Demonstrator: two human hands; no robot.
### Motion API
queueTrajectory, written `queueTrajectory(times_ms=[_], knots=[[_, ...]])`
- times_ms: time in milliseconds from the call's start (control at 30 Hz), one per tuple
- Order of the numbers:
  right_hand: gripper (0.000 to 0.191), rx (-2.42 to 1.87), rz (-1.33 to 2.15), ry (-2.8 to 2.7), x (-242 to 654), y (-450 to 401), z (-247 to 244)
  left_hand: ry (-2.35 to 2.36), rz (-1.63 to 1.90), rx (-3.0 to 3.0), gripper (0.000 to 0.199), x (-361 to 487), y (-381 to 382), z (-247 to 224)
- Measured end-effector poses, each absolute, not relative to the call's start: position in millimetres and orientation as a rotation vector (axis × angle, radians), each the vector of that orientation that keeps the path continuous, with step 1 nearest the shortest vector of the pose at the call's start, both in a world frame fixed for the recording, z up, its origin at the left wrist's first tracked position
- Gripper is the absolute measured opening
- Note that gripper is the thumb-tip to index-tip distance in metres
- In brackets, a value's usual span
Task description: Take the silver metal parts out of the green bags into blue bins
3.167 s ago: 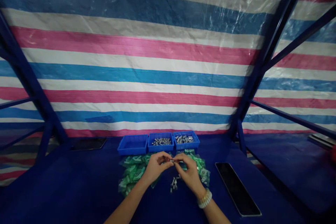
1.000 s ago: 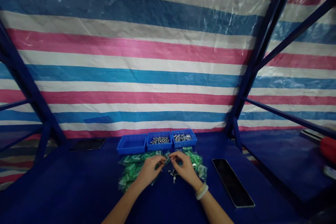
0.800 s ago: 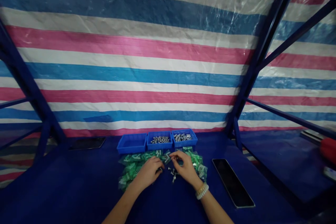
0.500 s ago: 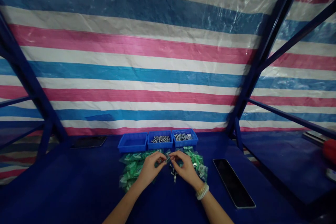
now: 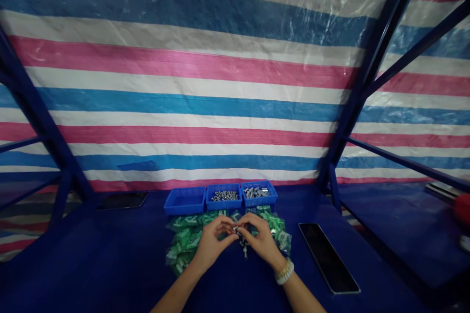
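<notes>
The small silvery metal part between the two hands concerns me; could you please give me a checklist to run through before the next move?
1. Small silvery metal part at the meeting fingers of left hand and right hand: ok.
2. How firmly each hand grips it: cannot tell, too small.
3. Loose silvery metal pieces visible on the blue table: ok.
4. Middle blue plastic tray and right blue plastic tray hold metal pieces: ok.
5. Flat black rectangular device apart from the right hand: ok.

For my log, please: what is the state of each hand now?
Left hand: fingers curled at a small metallic part; whether it grips cannot be told.
Right hand: closed, apparently pinching that same part.
</notes>
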State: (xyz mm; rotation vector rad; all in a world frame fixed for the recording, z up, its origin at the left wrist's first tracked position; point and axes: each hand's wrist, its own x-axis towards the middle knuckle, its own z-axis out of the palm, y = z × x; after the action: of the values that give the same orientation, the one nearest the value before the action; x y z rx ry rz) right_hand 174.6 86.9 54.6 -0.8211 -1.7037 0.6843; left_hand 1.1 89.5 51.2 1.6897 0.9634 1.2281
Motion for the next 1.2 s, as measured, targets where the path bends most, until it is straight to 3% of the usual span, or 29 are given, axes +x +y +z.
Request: queueTrajectory(times_ms=[233, 400, 600, 767, 933, 1200], knots=[[0.014, -0.871, 0.709, -1.65, 171.0, 86.8, 53.3, 1.043, 1.328, 1.743, 0.019, 5.6, 86.1, 45.0], [0.016, -0.8, 0.936, -1.658, 168.6, 91.6, 41.5, 1.122, 1.391, 1.99, 0.011, 6.4, 86.4, 55.9], [0.014, -0.863, 1.017, -1.495, 176.1, 99.8, 37.1, 1.17, 1.384, 2.232, 0.014, -3.2, 145.3, 87.3], [0.015, -0.939, 0.95, -1.301, 185.3, 106.1, 37.3, 1.242, 1.022, 2.482, 0.03, -10.3, 170.3, 93.9], [0.013, -0.923, 0.919, -1.209, 186.2, 108.1, 35.5, 0.983, 0.512, 2.639, 0.012, -2.2, 134.8, 68.0], [0.012, -0.951, 0.838, -1.345, 181.9, 105.9, 33.7, 1.052, 0.568, 2.533, 0.014, -1.6, 123.5, 45.5]])
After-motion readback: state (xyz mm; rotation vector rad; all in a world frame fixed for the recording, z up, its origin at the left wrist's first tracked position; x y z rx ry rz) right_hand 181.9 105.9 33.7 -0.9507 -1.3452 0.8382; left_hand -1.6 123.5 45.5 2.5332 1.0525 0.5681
